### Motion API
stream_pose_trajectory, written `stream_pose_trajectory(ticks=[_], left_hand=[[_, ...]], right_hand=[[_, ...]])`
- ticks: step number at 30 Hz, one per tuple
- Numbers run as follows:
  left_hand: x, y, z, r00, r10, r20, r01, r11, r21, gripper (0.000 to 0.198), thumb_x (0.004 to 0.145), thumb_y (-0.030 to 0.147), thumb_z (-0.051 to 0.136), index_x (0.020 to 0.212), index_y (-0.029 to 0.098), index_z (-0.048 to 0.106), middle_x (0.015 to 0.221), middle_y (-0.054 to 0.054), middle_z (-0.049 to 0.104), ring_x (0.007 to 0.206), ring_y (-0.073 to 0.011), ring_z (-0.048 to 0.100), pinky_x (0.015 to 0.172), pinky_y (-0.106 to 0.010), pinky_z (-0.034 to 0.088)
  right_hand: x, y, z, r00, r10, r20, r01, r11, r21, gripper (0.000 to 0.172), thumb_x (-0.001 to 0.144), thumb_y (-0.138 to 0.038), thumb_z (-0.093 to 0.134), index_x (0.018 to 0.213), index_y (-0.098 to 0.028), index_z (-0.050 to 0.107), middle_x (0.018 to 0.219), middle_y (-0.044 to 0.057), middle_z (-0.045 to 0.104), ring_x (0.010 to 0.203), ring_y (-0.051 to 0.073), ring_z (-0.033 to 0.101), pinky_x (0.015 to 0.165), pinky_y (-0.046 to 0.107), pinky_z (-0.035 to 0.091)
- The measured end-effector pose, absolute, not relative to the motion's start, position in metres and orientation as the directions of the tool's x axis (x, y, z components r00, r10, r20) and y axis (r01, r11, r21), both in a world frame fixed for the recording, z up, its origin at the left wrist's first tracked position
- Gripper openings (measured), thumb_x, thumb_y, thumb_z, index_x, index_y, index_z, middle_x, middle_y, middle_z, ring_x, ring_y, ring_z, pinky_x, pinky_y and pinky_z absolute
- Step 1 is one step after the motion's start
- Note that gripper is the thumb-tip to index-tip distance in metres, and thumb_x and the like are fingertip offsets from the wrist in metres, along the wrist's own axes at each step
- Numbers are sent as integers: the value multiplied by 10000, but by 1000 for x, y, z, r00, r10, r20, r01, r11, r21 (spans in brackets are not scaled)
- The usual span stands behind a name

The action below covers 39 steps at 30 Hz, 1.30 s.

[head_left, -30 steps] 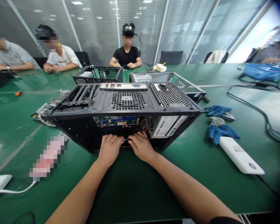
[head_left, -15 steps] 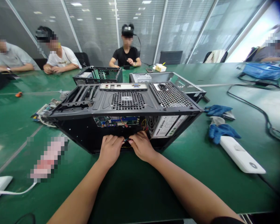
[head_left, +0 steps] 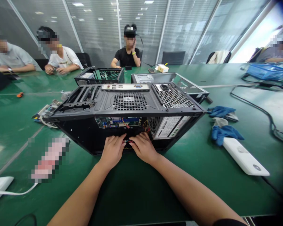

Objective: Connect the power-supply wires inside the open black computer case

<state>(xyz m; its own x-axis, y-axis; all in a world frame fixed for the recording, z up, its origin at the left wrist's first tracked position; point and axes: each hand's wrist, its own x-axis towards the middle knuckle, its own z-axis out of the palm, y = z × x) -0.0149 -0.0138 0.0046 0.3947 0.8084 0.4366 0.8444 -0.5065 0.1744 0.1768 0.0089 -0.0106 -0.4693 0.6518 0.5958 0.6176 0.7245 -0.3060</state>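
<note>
- Okay, computer case (head_left: 127, 106) at 12 o'clock on green table (head_left: 136, 188), open side toward me; inside are a circuit board (head_left: 119, 121), a power supply (head_left: 167, 125) and coloured wires (head_left: 128, 142).
- My left hand (head_left: 112, 150) and right hand (head_left: 143, 147) meet at the case's 6 o'clock lip, fingers curled narrow, pinching those wires.
- Power supply sticker: text too small to read.
- Blue gloves (head_left: 224, 131) and a white device (head_left: 244, 157) at 3 o'clock; second case (head_left: 174, 81) behind at 1 o'clock.

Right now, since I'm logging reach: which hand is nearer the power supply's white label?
Right. The right hand lies just below and left of the white label, at the computer case opening; the left hand is beside it, farther left.
</note>
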Motion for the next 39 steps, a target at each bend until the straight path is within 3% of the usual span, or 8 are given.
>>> stream_pose_trajectory(ticks=[6,19,27,33,39], left_hand=[[-16,-12,3,444,785,432,843,-530,95,280,991,292,382,973,168,632,809,-62,636,774,-212,521,749,-359,353],[-15,-13,6,444,758,478,856,-516,24,270,987,292,400,971,177,643,767,-52,644,748,-204,526,748,-362,348],[-18,-13,6,426,785,450,865,-500,52,257,979,255,378,974,168,619,814,-65,626,781,-218,510,767,-374,352],[-21,-12,6,408,793,453,871,-487,69,237,969,240,392,980,168,618,814,-62,618,788,-224,507,771,-380,350],[-19,-14,11,384,811,441,860,-488,149,240,966,251,392,979,170,617,851,-66,646,800,-215,543,799,-385,345]], right_hand=[[176,7,-7,-492,649,580,619,730,-290,217,965,-257,411,957,-179,613,782,58,649,776,212,538,828,389,371],[176,9,-7,-487,662,569,618,722,-311,210,966,-246,408,921,-191,606,775,44,672,754,201,546,817,383,359],[178,9,-9,-472,665,579,631,713,-305,219,943,-304,484,1068,-173,607,888,82,680,853,242,571,834,405,400],[178,10,-7,-460,673,579,643,703,-305,210,944,-290,479,1033,-173,628,944,91,674,917,245,561,878,418,394],[179,12,-9,-470,662,583,653,706,-275,228,962,-286,451,983,-188,656,857,74,659,850,225,539,859,412,389]])
